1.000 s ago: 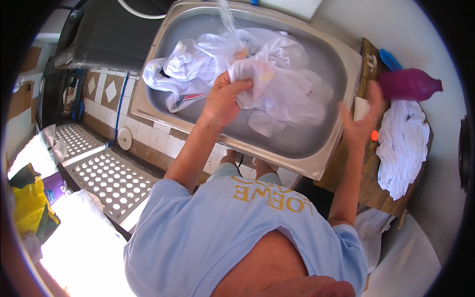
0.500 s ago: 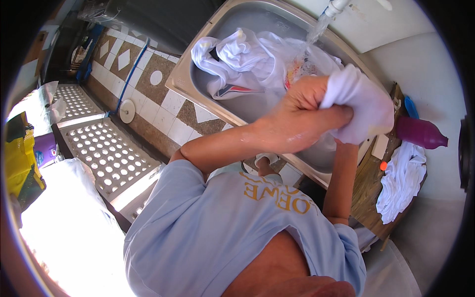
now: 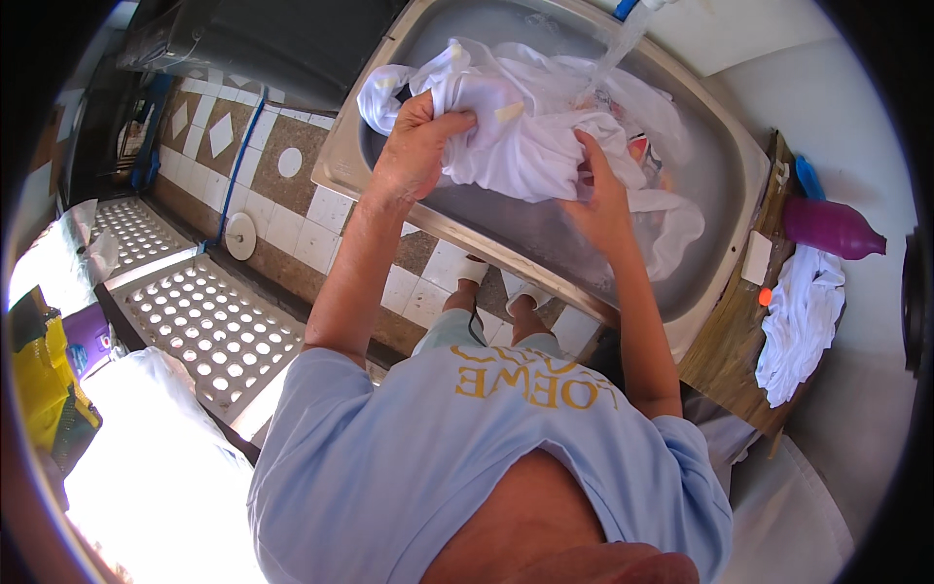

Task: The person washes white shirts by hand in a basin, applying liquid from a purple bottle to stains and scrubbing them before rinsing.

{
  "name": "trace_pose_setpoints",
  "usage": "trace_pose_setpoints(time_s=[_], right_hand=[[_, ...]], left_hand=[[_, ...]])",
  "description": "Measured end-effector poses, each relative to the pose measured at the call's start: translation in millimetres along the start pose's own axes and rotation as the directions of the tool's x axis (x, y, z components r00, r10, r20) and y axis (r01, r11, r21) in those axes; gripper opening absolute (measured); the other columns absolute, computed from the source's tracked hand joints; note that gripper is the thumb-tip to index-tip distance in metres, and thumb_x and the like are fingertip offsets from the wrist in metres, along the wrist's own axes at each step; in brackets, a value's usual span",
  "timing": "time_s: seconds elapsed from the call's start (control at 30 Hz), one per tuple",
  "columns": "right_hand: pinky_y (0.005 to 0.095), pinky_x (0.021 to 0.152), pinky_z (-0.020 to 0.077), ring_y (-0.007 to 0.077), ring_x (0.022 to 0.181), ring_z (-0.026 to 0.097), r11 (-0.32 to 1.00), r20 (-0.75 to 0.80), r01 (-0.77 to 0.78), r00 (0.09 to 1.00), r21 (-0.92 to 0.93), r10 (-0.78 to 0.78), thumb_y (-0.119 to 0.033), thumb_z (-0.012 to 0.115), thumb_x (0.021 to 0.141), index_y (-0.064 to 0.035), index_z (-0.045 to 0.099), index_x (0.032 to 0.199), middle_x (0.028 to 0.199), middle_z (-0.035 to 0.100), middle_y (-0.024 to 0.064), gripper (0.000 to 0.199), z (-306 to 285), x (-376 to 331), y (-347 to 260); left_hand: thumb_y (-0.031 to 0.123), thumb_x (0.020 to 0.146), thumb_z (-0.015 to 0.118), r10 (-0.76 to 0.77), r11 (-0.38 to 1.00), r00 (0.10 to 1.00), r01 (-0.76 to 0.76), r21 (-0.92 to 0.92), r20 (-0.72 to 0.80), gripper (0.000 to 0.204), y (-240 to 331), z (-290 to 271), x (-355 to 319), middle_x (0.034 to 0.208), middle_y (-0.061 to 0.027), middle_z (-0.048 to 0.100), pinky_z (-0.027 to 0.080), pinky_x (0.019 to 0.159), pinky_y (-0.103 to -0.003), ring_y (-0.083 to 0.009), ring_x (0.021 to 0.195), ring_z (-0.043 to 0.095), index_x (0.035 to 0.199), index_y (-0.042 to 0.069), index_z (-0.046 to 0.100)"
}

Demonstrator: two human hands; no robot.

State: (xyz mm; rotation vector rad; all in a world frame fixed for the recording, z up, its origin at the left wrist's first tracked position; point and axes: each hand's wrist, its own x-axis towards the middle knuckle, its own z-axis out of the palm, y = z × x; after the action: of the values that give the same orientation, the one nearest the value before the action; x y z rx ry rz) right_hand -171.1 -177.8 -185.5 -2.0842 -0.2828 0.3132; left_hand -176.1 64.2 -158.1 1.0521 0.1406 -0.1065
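A wet white garment (image 3: pixel 516 161) with a small yellowish patch stretches between my two hands above the sink (image 3: pixel 338 156). At its left end, my left hand (image 3: pixel 413 156) grips a fold, with the thumb pressed on top. My right hand (image 3: pixel 601 204) holds the bunched right part between thumb and fingers, some of which are hidden behind the cloth. More soaked white cloth (image 3: pixel 671 229) lies in the cloudy water on the right, near a piece with a red and dark print (image 3: pixel 639 148). Water (image 3: pixel 620 47) runs from the tap into the sink behind my hands.
Right of the sink, a wooden board (image 3: pixel 725 375) carries a purple bottle (image 3: pixel 835 228), a white block (image 3: pixel 756 258), an orange cap (image 3: pixel 765 296) and a crumpled white cloth (image 3: pixel 803 326). Perforated crates (image 3: pixel 209 331) and a yellow bag (image 3: pixel 44 360) stand at left.
My hands, which were close together with a bunched white cloth at the sink's right, have moved left and apart. White cloth is now spread between them, lower over the sink.
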Motion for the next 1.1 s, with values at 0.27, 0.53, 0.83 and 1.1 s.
trace_pose_setpoints(time_s=[0.27,0.53,0.83,1.1], right_hand=[[0.0355,0.094,0.0433,0.0300,0.107,0.055,0.986,-0.086,0.095,0.991,-0.135,-0.107,0.000,0.064,0.072,-0.0049,0.048,0.125,0.121,0.052,0.0178,0.056,27.7,-5.7,42.5],[0.0296,0.080,0.0486,0.0166,0.094,0.060,0.991,0.272,-0.125,0.953,-0.043,0.131,-0.005,0.067,0.078,-0.0068,0.047,0.129,0.111,0.059,0.0119,0.055,-51.2,1.3,-5.9],[0.0237,0.073,0.0470,0.0091,0.086,0.054,0.991,-0.107,0.005,0.994,-0.136,-0.020,-0.005,0.065,0.083,-0.0056,0.053,0.124,0.103,0.058,0.0035,0.043,-134.1,1.3,7.3],[0.0342,0.077,0.0503,0.0248,0.092,0.061,0.620,-0.161,0.553,0.660,-0.556,-0.733,-0.018,0.062,0.088,-0.0133,0.043,0.135,0.123,0.055,0.0086,0.051,-189.3,73.0,-156.5]], left_hand=[[-0.003,0.081,0.053,-0.249,0.964,0.969,0.247,0.102,0.003,0.031,-34.5,-44.8,22.5,0.103,-0.0100,0.066,0.054,0.082,-0.030,-0.0184,0.089,0.065,0.112,-0.004,0.060],[0.002,0.079,0.055,-0.261,0.909,0.963,0.223,0.353,0.064,0.031,-20.7,-61.5,29.6,0.099,-0.0078,0.067,0.052,0.078,-0.028,-0.0150,0.085,0.065,0.110,-0.004,0.062],[0.020,0.078,0.067,-0.114,0.148,0.993,-0.020,0.989,0.038,0.023,30.7,-48.3,16.5,0.071,-0.0152,0.066,0.052,0.070,-0.031,-0.0242,0.069,0.066,0.086,-0.003,0.069],[0.020,0.083,0.067,0.239,0.382,0.960,-0.230,0.895,0.145,0.026,59.6,-21.0,-3.1,0.083,-0.0143,0.069,0.052,0.070,-0.029,-0.0192,0.075,0.067,0.097,-0.002,0.067]])
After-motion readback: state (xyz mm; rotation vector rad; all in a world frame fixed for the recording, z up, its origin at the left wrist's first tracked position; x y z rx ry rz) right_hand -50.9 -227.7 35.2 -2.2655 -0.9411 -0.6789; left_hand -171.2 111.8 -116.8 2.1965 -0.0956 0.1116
